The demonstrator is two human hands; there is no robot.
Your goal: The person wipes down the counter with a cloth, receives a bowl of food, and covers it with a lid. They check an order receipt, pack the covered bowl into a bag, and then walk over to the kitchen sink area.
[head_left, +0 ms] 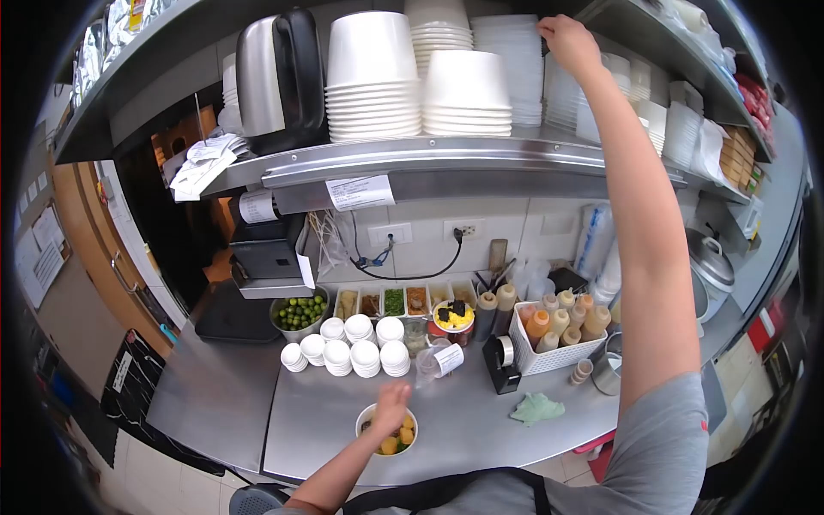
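Plastic stack (508, 73) against curled right grip (570, 41)

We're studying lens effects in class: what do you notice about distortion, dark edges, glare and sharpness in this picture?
Head view: the steel shelf bows as in a fisheye image, and the corners fade to black; head view: the metal counter carries soft, pale reflections; head view: the left hand over the bowl looks slightly soft, perhaps from motion.

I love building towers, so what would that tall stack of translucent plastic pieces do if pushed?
The tall stack of translucent plastic pieces beside the right hand would probably tip if pushed near its top, being taller than wide. Each piece looks thin, so is likely light and bendy.
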